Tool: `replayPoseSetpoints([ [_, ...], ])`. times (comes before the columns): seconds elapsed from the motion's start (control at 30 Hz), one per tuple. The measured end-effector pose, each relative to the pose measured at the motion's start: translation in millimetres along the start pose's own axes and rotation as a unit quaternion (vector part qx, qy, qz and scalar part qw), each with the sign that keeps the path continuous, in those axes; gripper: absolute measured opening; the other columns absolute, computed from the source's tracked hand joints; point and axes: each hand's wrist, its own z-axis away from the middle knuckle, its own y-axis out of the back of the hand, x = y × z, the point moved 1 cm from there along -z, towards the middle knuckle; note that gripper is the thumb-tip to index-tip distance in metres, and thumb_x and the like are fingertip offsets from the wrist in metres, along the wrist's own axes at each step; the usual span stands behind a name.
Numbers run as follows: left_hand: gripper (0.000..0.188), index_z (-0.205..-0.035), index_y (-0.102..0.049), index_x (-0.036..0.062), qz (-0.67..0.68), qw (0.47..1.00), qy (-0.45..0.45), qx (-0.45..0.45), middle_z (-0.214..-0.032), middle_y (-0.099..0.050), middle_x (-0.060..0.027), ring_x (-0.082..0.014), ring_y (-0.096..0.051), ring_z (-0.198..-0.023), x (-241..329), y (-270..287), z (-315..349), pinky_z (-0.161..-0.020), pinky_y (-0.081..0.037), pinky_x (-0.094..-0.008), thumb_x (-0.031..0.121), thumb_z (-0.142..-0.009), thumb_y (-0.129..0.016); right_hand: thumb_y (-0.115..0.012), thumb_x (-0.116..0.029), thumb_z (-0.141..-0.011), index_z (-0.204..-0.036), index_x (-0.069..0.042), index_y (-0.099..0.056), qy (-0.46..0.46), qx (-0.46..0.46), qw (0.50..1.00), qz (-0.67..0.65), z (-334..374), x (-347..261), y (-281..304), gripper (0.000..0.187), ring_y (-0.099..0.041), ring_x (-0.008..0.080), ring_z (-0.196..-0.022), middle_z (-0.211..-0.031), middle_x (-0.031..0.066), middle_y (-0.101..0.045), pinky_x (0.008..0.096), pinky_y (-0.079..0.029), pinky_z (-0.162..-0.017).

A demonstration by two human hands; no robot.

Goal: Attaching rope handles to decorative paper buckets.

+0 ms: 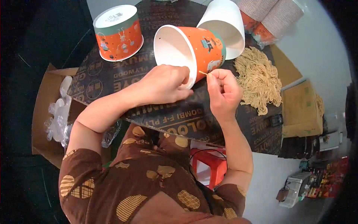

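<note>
An orange printed paper bucket (203, 41) lies on its side, its white open mouth toward the left. My left hand (164, 84) is at the near part of the mouth, fingers curled inside the rim and thumb just below it. Whatever those fingers pinch is hidden. On the other side of the rim, my right hand (225, 89) pinches a short end of beige cord (203, 72) between thumb and forefinger, close against the bucket's outer wall. A loose heap of beige cords (258, 78) lies to the right of my right hand.
A white paper bucket (225, 28) lies behind the orange one. Another orange bucket (119, 37) stands upside down at the far left of the dark plywood table (194, 112). Stacked buckets (276, 18) in plastic are at the far right. Cardboard boxes (300, 110) flank the table; a red stool (214, 164) stands below.
</note>
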Motion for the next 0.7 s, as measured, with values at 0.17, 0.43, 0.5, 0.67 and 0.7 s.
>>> replayPoseSetpoints([
  [0.17, 0.02, -0.071, -0.061, -0.001, 0.061, 0.997, 0.024, 0.039, -0.067, -0.062, -0.0195, -0.0359, -0.063, -0.065, -4.9, -1.4, -5.1, -0.059, -0.047, -0.0423, 0.016, -0.077, -0.069, -0.063, 0.0, -0.085, -0.083, -0.002, -0.055, 0.118, 0.031, 0.986, 0.114, 1.5, 1.6, 1.5, 0.009, -0.045, 0.0007, -0.048, -0.056, -0.0039, -0.05, 0.0188, -0.037, -0.044],
  [0.43, 0.022, -0.07, -0.059, -0.0022, 0.097, 0.99, 0.004, 0.105, -0.061, -0.058, -0.0107, -0.0124, -0.052, -0.056, -7.1, 1.1, -2.3, -0.051, -0.042, -0.0317, 0.012, -0.08, -0.072, -0.066, 0.006, -0.077, -0.083, -0.003, -0.053, 0.162, -0.011, 0.974, 0.158, 3.7, 3.5, -4.8, 0.017, -0.055, 0.0089, -0.046, -0.059, 0.0016, -0.054, 0.0232, -0.044, -0.044],
  [0.5, 0.022, -0.07, -0.059, -0.002, 0.107, 0.989, 0.012, 0.1, -0.061, -0.058, -0.0103, -0.0117, -0.052, -0.056, -5.2, 2.8, -1.8, -0.051, -0.042, -0.0313, 0.012, -0.079, -0.072, -0.066, 0.006, -0.076, -0.083, -0.003, -0.053, 0.163, -0.017, 0.974, 0.157, 3.2, 3.7, -5.3, 0.018, -0.055, 0.0099, -0.047, -0.06, 0.0024, -0.054, 0.0236, -0.044, -0.044],
  [0.67, 0.021, -0.069, -0.059, -0.0014, 0.113, 0.989, 0.005, 0.098, -0.062, -0.059, -0.0092, -0.0115, -0.054, -0.056, -7.6, 0.3, -1.8, -0.051, -0.043, -0.0309, 0.011, -0.078, -0.073, -0.065, 0.007, -0.075, -0.082, -0.003, -0.052, 0.174, -0.017, 0.967, 0.187, 1.6, 3.0, -6.2, 0.018, -0.056, 0.0108, -0.047, -0.06, 0.0027, -0.055, 0.0238, -0.045, -0.045],
  [0.7, 0.021, -0.068, -0.06, -0.001, 0.117, 0.988, 0.0, 0.104, -0.061, -0.059, -0.0123, -0.0195, -0.057, -0.055, -7.4, -0.1, -2.0, -0.051, -0.044, -0.0339, 0.013, -0.077, -0.074, -0.065, 0.007, -0.075, -0.082, -0.003, -0.052, 0.175, -0.018, 0.967, 0.187, 1.6, 2.6, -6.1, 0.018, -0.056, 0.0108, -0.047, -0.06, 0.0027, -0.055, 0.0238, -0.045, -0.045],
])
